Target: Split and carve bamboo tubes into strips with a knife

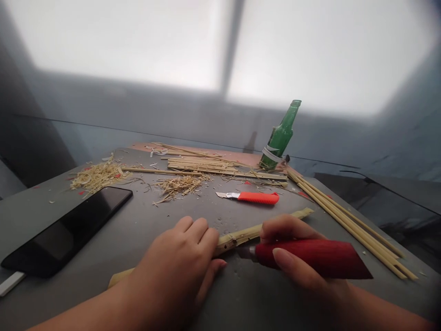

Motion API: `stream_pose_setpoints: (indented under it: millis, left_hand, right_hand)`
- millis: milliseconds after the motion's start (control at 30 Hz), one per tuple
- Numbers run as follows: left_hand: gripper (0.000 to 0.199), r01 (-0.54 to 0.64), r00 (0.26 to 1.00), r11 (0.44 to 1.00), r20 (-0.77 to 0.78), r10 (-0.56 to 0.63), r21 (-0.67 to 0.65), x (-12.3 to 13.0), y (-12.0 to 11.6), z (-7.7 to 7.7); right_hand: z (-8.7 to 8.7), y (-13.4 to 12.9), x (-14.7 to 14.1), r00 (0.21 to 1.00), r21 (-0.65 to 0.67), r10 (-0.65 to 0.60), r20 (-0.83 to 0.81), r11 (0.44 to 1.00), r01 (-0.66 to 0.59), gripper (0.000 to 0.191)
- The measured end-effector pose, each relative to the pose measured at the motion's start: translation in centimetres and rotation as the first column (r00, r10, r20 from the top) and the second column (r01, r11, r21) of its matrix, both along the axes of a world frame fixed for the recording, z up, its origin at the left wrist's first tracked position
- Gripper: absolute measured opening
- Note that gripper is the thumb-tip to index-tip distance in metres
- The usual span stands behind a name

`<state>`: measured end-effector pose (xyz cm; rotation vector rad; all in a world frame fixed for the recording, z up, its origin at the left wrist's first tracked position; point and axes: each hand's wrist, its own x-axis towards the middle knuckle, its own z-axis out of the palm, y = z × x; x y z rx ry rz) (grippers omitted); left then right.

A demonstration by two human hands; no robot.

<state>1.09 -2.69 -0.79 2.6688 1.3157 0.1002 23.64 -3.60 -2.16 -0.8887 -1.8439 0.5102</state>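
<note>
My left hand [182, 257] is closed round a pale bamboo stick [237, 236] and presses it low over the grey table. One end of the stick shows left of my wrist; the other runs past my right fingers. My right hand [299, 257] grips a carving knife by its dark red handle [317, 258]. Its short blade [245, 252] points left, close beside the stick near my left thumb; whether it touches the stick I cannot tell. Beyond my hands lies an orange-red utility knife [258, 197] with its blade out to the left.
A black phone [69, 230] with a white cable lies on the left. Shavings [98, 177] are heaped behind it, more [182, 186] at the middle. Thin sticks [200, 164] lie across the back, longer ones [344, 220] along the right edge. A green bottle [280, 138] leans at the back.
</note>
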Motion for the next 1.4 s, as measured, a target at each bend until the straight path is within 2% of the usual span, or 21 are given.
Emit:
stream_pose_setpoints:
  millis: [200,400,500,567,633,700,767,900,1000,1067,1200,1333,1400]
  left_hand:
    - [0.024,0.007,1.0,1.0,-0.014,-0.006,0.031,-0.2,0.0,-0.1]
    - [0.023,-0.027,0.994,1.0,0.11,0.027,-0.007,0.0,-0.1,-0.6]
    - [0.022,-0.038,0.988,0.999,0.148,0.041,-0.02,0.1,-0.2,-0.8]
    - [0.02,-0.045,0.985,0.998,0.166,0.05,-0.032,0.1,-0.2,-0.9]
    - [0.018,-0.055,0.982,0.998,0.178,0.061,-0.042,0.1,-0.3,-0.8]
    - [0.015,-0.069,0.98,0.996,0.183,0.078,-0.054,0.0,-0.3,-0.7]
    - [0.014,-0.084,0.98,0.994,0.176,0.094,-0.064,0.0,-0.4,-0.5]
    - [0.016,-0.117,0.981,0.989,0.146,0.129,-0.084,0.2,-0.4,-0.2]
    - [0.017,-0.14,0.98,0.985,0.126,0.152,-0.103,0.3,-0.5,-0.2]
    - [0.019,-0.15,0.981,0.984,0.111,0.161,-0.099,0.4,-0.5,-0.3]
    - [0.017,-0.163,0.984,0.986,0.062,0.166,-0.044,0.7,-0.6,-0.6]
    - [0.021,-0.146,0.989,0.989,0.034,0.147,-0.031,0.9,-0.7,-0.4]
    - [0.022,-0.148,0.989,0.988,0.02,0.149,-0.04,1.0,-0.7,-0.4]
  right_hand:
    - [0.8,-0.7,-0.9,0.99,0.117,-0.054,0.13,0.992,0.039,0.018]
    - [2.4,-1.5,-0.9,0.98,0.023,-0.062,0.188,0.998,0.059,0.014]
    - [2.3,-1.1,-0.6,0.983,0.0,-0.027,0.18,1.0,0.028,0.011]
    - [1.7,-0.6,-0.7,0.997,-0.017,-0.005,0.081,1.0,0.006,0.014]
    - [1.3,-0.1,-1.2,0.991,-0.082,0.017,-0.134,0.996,-0.028,0.018]
    - [1.6,0.3,-2.0,0.931,-0.185,0.017,-0.364,0.979,-0.09,0.017]
    - [2.7,0.7,-3.0,0.87,-0.283,0.008,-0.493,0.944,-0.169,0.02]
    - [5.9,1.7,-4.9,0.843,-0.446,0.056,-0.534,0.829,-0.337,0.045]
    - [6.8,2.4,-6.2,0.794,-0.481,0.063,-0.604,0.766,-0.427,0.068]
    - [6.4,2.7,-7.0,0.763,-0.496,0.01,-0.646,0.754,-0.43,0.072]
    - [5.6,3.1,-8.3,0.77,-0.558,-0.075,-0.633,0.734,-0.387,0.067]
    - [5.9,3.2,-8.5,0.733,-0.512,-0.105,-0.672,0.781,-0.358,0.056]
    - [5.6,3.3,-8.4,0.719,-0.518,-0.138,-0.681,0.785,-0.34,0.054]
